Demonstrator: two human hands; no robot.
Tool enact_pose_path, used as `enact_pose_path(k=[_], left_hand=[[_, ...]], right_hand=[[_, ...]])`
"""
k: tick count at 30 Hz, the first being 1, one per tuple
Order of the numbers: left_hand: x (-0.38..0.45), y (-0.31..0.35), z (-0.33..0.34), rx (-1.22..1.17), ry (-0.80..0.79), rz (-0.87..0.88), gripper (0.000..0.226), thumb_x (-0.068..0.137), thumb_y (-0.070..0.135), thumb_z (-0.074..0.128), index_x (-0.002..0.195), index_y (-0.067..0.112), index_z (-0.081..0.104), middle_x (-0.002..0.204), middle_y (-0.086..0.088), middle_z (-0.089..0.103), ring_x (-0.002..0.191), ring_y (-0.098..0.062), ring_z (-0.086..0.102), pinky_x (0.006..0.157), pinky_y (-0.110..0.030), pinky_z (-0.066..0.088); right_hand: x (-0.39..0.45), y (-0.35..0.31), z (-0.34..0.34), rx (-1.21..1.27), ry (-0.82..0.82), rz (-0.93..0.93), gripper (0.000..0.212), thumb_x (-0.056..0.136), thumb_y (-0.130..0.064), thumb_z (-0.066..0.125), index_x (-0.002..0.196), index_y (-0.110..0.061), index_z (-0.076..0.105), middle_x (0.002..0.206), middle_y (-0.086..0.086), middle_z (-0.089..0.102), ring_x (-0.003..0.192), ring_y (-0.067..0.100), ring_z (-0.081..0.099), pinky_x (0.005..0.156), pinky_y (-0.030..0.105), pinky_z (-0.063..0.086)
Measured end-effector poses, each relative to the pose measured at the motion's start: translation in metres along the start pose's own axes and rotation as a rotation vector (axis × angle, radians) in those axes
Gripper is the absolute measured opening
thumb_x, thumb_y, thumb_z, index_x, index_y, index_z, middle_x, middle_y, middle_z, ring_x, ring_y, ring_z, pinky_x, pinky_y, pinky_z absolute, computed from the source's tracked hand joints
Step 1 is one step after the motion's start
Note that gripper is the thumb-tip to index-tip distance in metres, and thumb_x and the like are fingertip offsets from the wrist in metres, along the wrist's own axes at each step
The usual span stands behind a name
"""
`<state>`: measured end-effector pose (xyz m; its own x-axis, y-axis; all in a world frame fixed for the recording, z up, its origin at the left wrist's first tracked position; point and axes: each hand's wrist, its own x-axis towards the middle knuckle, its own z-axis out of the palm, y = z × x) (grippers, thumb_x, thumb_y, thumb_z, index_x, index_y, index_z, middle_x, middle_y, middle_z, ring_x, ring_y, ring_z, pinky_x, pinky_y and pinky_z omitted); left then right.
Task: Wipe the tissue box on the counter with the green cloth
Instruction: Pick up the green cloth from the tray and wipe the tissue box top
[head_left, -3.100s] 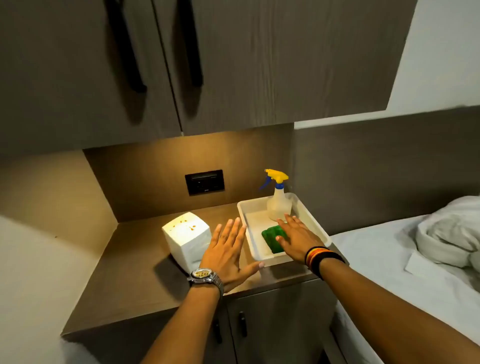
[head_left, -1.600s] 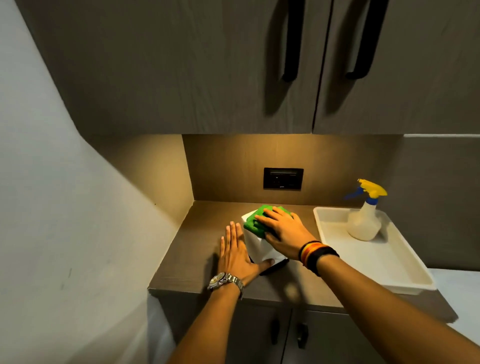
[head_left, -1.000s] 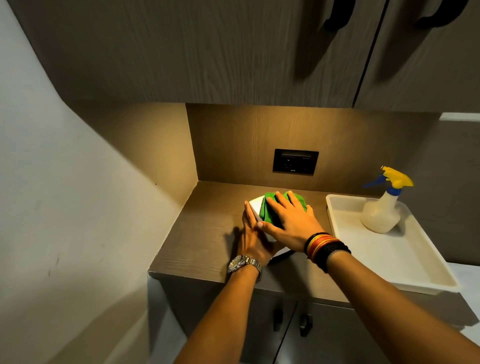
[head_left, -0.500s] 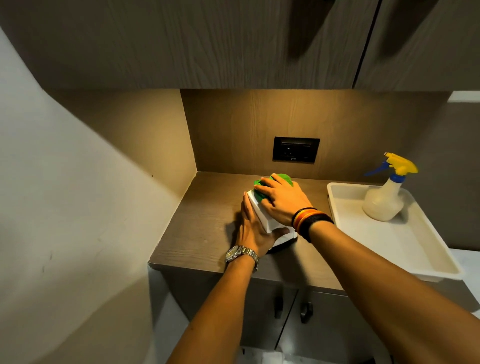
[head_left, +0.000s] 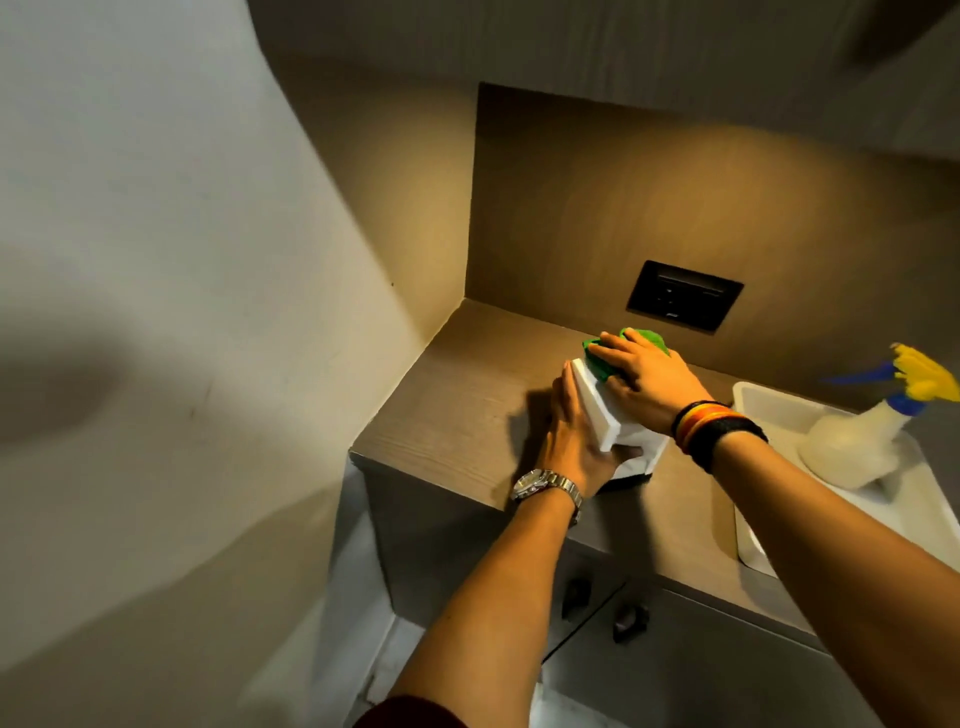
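The white tissue box (head_left: 602, 415) stands on the brown counter (head_left: 467, 410), tipped a little to the right. My left hand (head_left: 571, 431), with a wristwatch, lies flat against the box's left side and holds it. My right hand (head_left: 644, 379), with coloured wristbands, presses the green cloth (head_left: 597, 358) onto the far top of the box. Only the cloth's edges show past my fingers.
A white tray (head_left: 753, 405) sits on the counter to the right and holds a spray bottle (head_left: 857, 441) with a yellow and blue trigger. A dark wall socket (head_left: 683, 301) is on the back panel. A pale wall stands close on the left. Cabinet doors with dark knobs (head_left: 576, 592) are below.
The cloth went from the tray onto the box. My left hand closed against the box's left side. Over the last second the cloth slid toward the far top edge; the view tilted left.
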<state>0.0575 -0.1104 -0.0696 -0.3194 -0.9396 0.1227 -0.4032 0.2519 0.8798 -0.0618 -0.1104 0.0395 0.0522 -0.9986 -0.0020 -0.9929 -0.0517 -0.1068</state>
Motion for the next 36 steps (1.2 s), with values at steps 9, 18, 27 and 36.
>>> enact_pose_path(k=[9,18,27,36], left_hand=[[-0.001,-0.003,0.01,-0.136,0.087,0.028,0.132,0.064,0.035,0.093,0.16,0.024,0.002,0.165,-0.003,0.019,0.152,-0.027,0.024,0.119,-0.052,0.035],[0.004,-0.003,0.011,-0.145,0.043,-0.048,0.138,0.057,0.033,0.096,0.155,0.04,0.0,0.152,-0.005,0.033,0.135,-0.029,0.044,0.101,-0.051,0.052],[0.005,-0.005,0.004,-0.154,0.022,0.032,0.123,0.058,0.033,0.095,0.15,0.033,0.015,0.15,-0.004,0.036,0.136,-0.025,0.044,0.107,-0.052,0.049],[0.001,-0.006,-0.001,-0.121,-0.011,0.013,0.138,0.06,0.033,0.096,0.156,0.034,-0.003,0.156,-0.006,0.029,0.141,-0.028,0.038,0.108,-0.056,0.047]], right_hand=[[-0.029,-0.005,0.002,0.128,0.002,-0.175,0.056,0.097,-0.015,0.048,0.147,-0.036,0.037,0.161,-0.009,0.027,0.153,0.02,0.009,0.121,0.052,0.007],[-0.016,0.007,-0.01,0.312,0.017,-0.006,0.049,0.098,-0.011,0.047,0.141,-0.033,0.047,0.158,-0.006,0.036,0.151,0.018,0.017,0.124,0.049,0.009],[-0.046,0.008,0.006,0.333,0.038,-0.187,0.057,0.094,-0.004,0.047,0.137,-0.042,0.05,0.151,-0.021,0.038,0.148,0.007,0.017,0.12,0.043,0.011],[-0.008,0.021,-0.006,0.475,0.05,0.018,0.047,0.096,-0.007,0.045,0.133,-0.033,0.057,0.151,-0.007,0.046,0.149,0.018,0.025,0.124,0.045,0.015]])
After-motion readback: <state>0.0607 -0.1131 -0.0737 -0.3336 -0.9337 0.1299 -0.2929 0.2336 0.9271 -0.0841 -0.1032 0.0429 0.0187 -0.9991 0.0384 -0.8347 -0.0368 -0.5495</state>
